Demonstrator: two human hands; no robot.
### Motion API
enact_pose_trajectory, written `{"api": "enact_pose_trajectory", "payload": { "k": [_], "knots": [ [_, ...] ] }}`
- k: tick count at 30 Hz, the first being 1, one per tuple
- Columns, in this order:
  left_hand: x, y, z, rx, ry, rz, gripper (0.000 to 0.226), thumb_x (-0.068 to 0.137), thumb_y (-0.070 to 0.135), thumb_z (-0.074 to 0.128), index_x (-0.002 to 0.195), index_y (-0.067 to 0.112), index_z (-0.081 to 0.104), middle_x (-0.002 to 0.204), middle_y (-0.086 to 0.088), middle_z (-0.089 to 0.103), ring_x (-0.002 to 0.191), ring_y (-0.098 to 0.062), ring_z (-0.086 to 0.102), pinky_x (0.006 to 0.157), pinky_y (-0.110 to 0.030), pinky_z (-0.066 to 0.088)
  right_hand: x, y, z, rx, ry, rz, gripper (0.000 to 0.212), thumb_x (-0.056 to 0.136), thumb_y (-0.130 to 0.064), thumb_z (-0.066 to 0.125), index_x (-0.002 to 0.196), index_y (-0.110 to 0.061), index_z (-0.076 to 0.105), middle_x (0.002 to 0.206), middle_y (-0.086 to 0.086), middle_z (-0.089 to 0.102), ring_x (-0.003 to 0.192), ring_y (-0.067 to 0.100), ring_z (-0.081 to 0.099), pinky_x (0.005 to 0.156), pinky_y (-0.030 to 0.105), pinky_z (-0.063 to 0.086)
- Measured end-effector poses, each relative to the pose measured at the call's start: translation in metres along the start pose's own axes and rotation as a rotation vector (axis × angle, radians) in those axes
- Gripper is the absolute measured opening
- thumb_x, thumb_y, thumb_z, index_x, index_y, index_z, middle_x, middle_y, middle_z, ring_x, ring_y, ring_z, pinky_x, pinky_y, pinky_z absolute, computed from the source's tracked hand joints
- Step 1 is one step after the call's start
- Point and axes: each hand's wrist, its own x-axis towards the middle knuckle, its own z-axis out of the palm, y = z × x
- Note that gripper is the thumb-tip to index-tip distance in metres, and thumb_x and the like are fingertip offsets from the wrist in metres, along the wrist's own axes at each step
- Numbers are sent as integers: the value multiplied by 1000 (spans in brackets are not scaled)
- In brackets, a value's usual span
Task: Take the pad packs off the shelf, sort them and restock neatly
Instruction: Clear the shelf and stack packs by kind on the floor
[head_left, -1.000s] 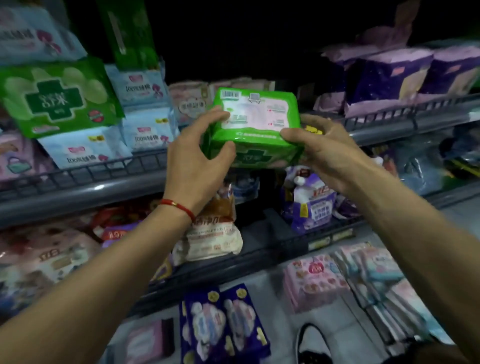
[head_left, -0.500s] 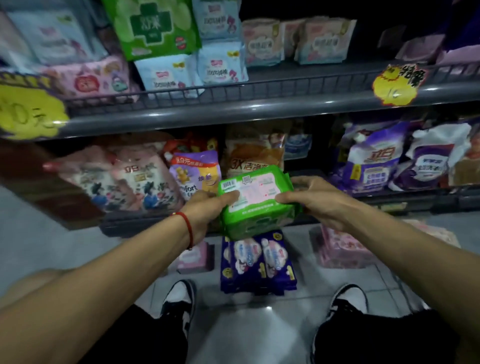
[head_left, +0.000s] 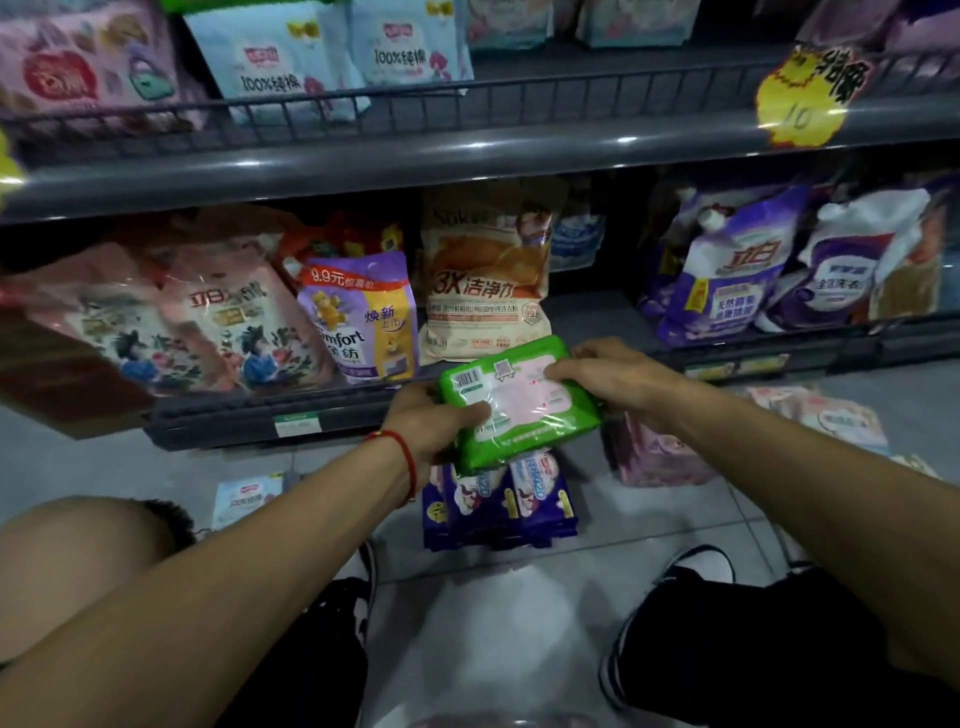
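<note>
Green pad pack (head_left: 519, 402) at frame centre, above the blue packs (head_left: 498, 501) on the floor. Left hand (head_left: 431, 423) clamped on its left end, thumb across the top; right hand (head_left: 608, 376) pinching the right end. Probably light and squashy, film wrap slick; best held by the short ends, as here.
</note>
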Motion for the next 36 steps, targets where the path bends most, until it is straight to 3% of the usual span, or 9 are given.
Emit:
{"api": "enact_pose_trajectory", "payload": {
  "k": [6,12,15,17,21,24,28,33,36],
  "knots": [
    [1,11,-53,53,31,-27,15,87,5,77,97,14,69,106,-10,74,87,-24,69,74,-38,58,13,-24,36,11,-55,-62,41,73,-37,78,110,-19,72,106,1,76,94,19,73,73,33,59],
    [-16,33,-204,196,-50,-117,18,97,7,62,108,21,65,97,-8,74,77,-21,71,64,-39,62,12,-95,140,166,-281,-182,25,83,-27,72,104,-16,76,108,3,77,103,21,71,91,39,55],
    [-15,22,-287,253,68,-161,20,97,10,63,113,22,64,100,-5,70,86,-21,66,79,-44,59,19,-125,213,187,-375,-240,6,86,-25,72,89,-20,70,97,-2,73,95,16,65,82,35,52],
    [-7,-8,-337,178,177,-236,18,98,12,63,113,21,63,94,-6,69,81,-21,65,82,-47,56,26,-138,258,72,-392,-279,4,94,-19,68,97,-19,70,94,0,68,92,15,62,81,35,52],
    [25,-122,-404,-226,390,-376,24,100,15,59,124,19,57,77,-7,74,62,-23,71,69,-46,57,42,-138,324,-146,-473,-276,32,97,-18,65,129,-9,66,100,1,65,84,11,60,68,23,48],
    [57,-197,-422,-430,639,-391,38,96,10,67,131,7,54,85,-17,65,65,-31,63,69,-55,56,57,-122,349,-222,-549,-204,25,99,-21,64,123,-16,67,106,0,67,87,11,61,65,22,51],
    [91,-254,-416,-474,835,-440,35,92,12,74,119,3,54,81,-24,63,44,-27,60,32,-44,51,75,-102,371,-272,-533,-160,17,98,-18,65,114,-16,70,105,4,71,89,20,63,73,35,54],
    [116,-301,-416,-551,980,-419,74,85,17,80,142,10,34,121,-23,57,106,-40,64,88,-61,56,80,-84,375,-245,-534,-97,18,99,-9,60,113,-14,70,94,2,68,84,20,61,72,38,52],
    [107,-298,-416,-611,1004,-390,87,85,18,80,150,6,24,134,-22,51,117,-40,59,96,-59,53,73,-79,374,-182,-551,-75,15,100,-6,60,111,-10,69,85,2,66,77,17,60,62,28,47]
  ]
}}
